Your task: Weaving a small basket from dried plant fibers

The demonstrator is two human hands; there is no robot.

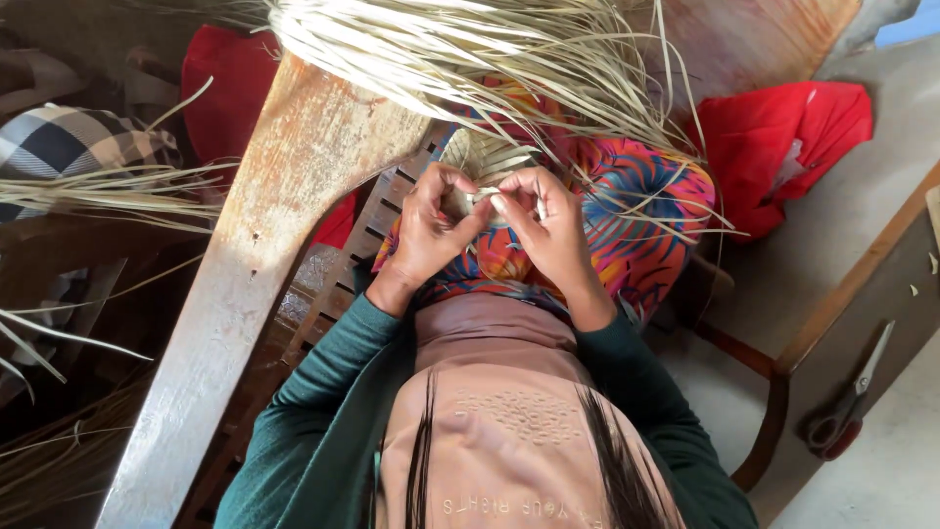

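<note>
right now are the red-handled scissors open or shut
Shut, as far as the view shows. The scissors lie on the floor beside the wooden bench, their blades reading as one closed strip, away from both hands.

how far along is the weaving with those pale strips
Done: only a small woven patch shows above the hands. In hand: the left hand and right hand pinch strip ends together over the lap. Left: most of it, judging by the long loose strips fanned out unwoven.

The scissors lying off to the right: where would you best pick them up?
Probably by the red looped handles of the scissors, coming from above. They lie flat, handles at the near end, and the thin blades point away toward the far right. Both hands are busy with pale straw strips.
</note>
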